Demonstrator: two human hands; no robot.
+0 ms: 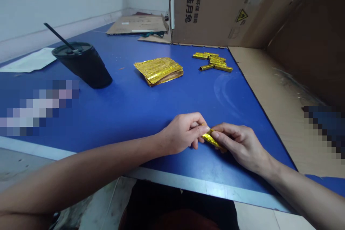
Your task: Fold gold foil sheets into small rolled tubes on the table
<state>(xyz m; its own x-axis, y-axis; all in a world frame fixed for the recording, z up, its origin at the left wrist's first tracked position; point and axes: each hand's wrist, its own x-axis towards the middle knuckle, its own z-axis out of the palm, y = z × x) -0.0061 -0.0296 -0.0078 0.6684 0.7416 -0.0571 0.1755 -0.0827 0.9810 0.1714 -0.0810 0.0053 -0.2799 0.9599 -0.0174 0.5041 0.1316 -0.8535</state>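
Between both hands, over the near part of the blue table, is a narrow rolled or folded strip of gold foil paper (211, 139). My left hand (185, 131) pinches its left end between thumb and fingers. My right hand (239, 142) grips it farther along, thumb on top and fingers curled behind. Beyond the hands lies a stack of flat gold foil paper sheets (160, 70), its edges slightly fanned. Several small gold foil rolls (215, 63) lie in a loose pile at the far right of the table.
A black tumbler (86, 65) with a straw stands on the left of the blue table (129, 111). White paper (28, 60) lies behind it. Flattened cardboard (134, 25) is at the back, and a large cardboard box (210, 10) rises at the back right. Part of the left side is pixelated.
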